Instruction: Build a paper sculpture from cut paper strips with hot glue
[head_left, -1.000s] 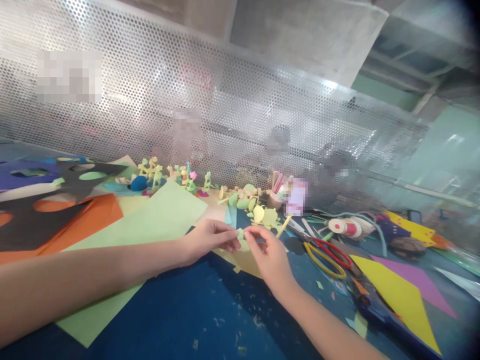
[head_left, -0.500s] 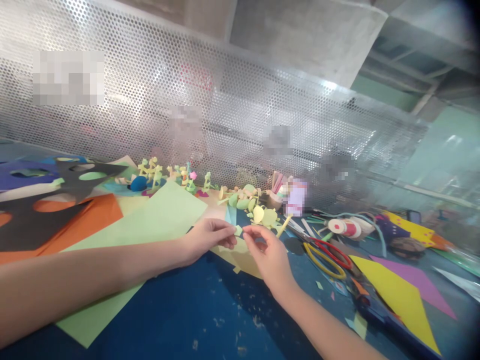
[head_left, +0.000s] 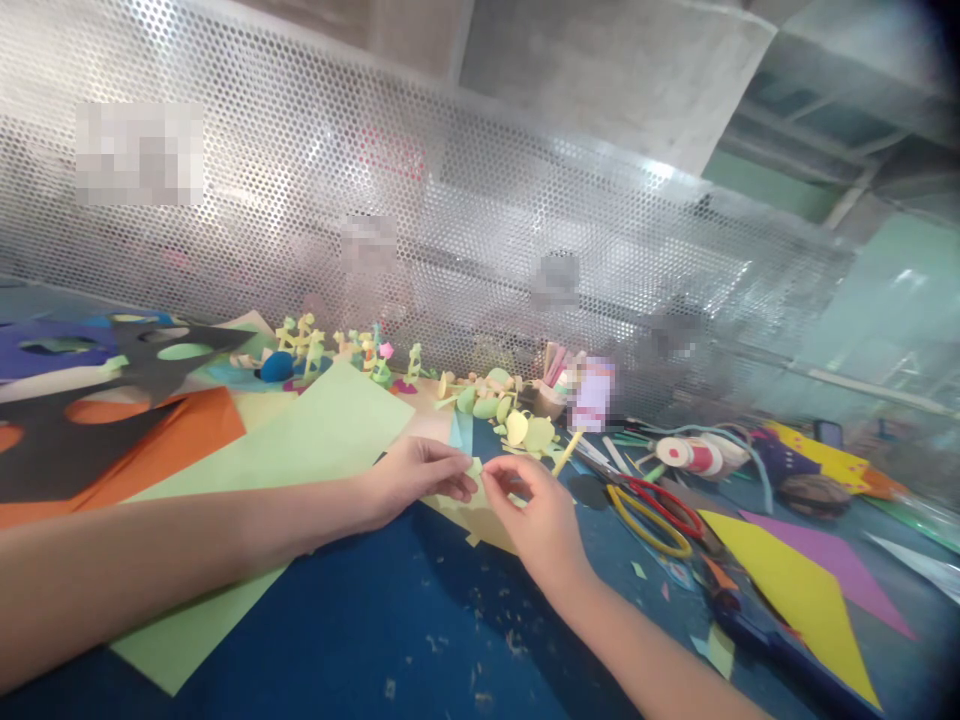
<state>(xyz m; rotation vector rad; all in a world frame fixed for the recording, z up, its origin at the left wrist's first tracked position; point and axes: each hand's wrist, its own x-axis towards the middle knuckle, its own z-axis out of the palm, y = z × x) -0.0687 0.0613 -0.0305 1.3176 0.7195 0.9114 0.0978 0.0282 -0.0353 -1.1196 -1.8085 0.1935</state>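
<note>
Between my two hands is a small pale green piece of paper [head_left: 475, 467]. My left hand [head_left: 421, 470] pinches it from the left between thumb and forefinger, with the other fingers curled below. From the right, the thumb and forefinger of my right hand [head_left: 538, 510] are closed at its edge. Both hands hover over a pale yellow paper sheet [head_left: 491, 525] on the blue table [head_left: 360, 620]. Under my left forearm lies a large light green sheet [head_left: 330, 430]. Just beyond my hands is a heap of pale green and yellow paper rounds [head_left: 491, 405].
Scissors with red and yellow handles [head_left: 649, 540] lie to the right, near a dark blue-handled tool [head_left: 772, 630] and yellow paper [head_left: 795, 580]. Small paper flowers [head_left: 304, 345] stand at the back, before a perforated metal screen [head_left: 450, 230]. Orange paper [head_left: 202, 430] lies left.
My right fingertips have shifted slightly left, closer to my left fingers. The small paper piece looks turned a little. Everything else stays in place.
</note>
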